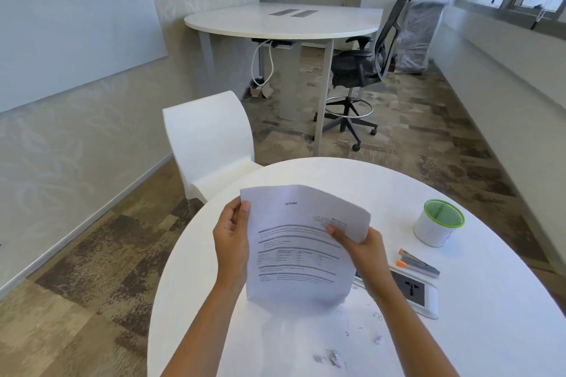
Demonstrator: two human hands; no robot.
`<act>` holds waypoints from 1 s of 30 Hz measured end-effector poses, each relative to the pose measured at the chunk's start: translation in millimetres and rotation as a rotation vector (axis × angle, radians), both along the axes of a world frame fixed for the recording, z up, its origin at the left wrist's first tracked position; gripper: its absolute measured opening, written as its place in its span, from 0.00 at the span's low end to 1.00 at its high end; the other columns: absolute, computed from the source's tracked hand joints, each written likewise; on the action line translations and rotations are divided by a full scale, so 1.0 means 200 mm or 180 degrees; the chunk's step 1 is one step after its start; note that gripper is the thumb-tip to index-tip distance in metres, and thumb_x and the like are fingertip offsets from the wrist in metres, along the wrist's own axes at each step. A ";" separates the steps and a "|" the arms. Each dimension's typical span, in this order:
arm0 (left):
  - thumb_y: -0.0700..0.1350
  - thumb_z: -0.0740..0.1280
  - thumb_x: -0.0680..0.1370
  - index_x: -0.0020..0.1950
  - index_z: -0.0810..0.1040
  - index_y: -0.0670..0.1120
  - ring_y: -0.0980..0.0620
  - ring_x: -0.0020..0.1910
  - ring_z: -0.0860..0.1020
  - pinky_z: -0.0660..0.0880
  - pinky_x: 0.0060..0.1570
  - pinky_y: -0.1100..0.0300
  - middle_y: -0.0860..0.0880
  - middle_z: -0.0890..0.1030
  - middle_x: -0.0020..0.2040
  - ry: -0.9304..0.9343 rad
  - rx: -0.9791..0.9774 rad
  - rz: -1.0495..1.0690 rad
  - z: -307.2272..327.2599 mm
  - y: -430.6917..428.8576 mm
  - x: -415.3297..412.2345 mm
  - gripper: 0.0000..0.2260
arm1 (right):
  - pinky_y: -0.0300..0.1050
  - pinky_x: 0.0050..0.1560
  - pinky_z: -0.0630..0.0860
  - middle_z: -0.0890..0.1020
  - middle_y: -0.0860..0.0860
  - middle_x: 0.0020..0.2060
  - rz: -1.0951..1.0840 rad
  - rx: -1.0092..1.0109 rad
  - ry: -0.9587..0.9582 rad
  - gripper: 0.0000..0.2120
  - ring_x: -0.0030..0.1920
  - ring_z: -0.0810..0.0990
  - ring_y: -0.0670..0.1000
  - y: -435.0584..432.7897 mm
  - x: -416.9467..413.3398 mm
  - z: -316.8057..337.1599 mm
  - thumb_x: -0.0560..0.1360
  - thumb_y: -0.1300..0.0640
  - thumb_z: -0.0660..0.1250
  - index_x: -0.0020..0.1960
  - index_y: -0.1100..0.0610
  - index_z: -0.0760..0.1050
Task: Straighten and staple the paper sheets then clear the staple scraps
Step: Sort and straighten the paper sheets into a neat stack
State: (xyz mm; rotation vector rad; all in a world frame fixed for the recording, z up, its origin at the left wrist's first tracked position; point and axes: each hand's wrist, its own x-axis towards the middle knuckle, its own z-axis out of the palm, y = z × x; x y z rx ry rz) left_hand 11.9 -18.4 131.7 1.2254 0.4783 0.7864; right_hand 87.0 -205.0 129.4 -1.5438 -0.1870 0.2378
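I hold a stack of printed paper sheets (300, 242) upright above the round white table (490, 330); the top page is headed "RESUME". My left hand (231, 239) grips the stack's left edge. My right hand (358, 246) pinches its right edge, thumb on the front. The lower edge of the sheets hangs just over the tabletop. An orange and grey stapler (418, 263) lies on the table to the right of my right hand. Small staple and paper scraps (332, 356) are scattered on the table near me, and more scraps (378, 338) lie a little to the right.
A white cup with a green mesh top (438, 226) stands at the table's right. A power socket panel (413, 289) is set into the table under my right wrist. A white chair (208, 144) stands beyond the table; a black office chair (364, 70) and another table (284, 21) are farther off.
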 end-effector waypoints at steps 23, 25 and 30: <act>0.42 0.63 0.79 0.48 0.79 0.61 0.51 0.52 0.80 0.76 0.48 0.58 0.55 0.83 0.51 -0.0155 0.1264 -0.0147 0.03 0.07 0.04 0.12 | 0.37 0.39 0.79 0.86 0.48 0.44 0.0121 -0.0084 0.0204 0.10 0.45 0.84 0.50 -0.01 0.03 -0.11 0.69 0.59 0.74 0.50 0.56 0.82; 0.42 0.62 0.79 0.48 0.79 0.59 0.53 0.52 0.80 0.77 0.49 0.59 0.56 0.83 0.50 -0.0133 0.1295 -0.0117 0.03 0.07 0.04 0.12 | 0.37 0.39 0.79 0.86 0.49 0.45 0.0147 -0.0095 0.0208 0.11 0.45 0.84 0.50 -0.01 0.03 -0.12 0.69 0.58 0.74 0.51 0.57 0.82; 0.46 0.59 0.80 0.56 0.76 0.54 0.54 0.48 0.79 0.75 0.43 0.67 0.49 0.81 0.53 0.0012 0.1181 -0.0112 0.02 0.07 0.05 0.09 | 0.41 0.41 0.80 0.86 0.50 0.43 0.0148 -0.0135 0.0186 0.09 0.45 0.85 0.51 -0.01 0.04 -0.12 0.69 0.58 0.74 0.49 0.56 0.82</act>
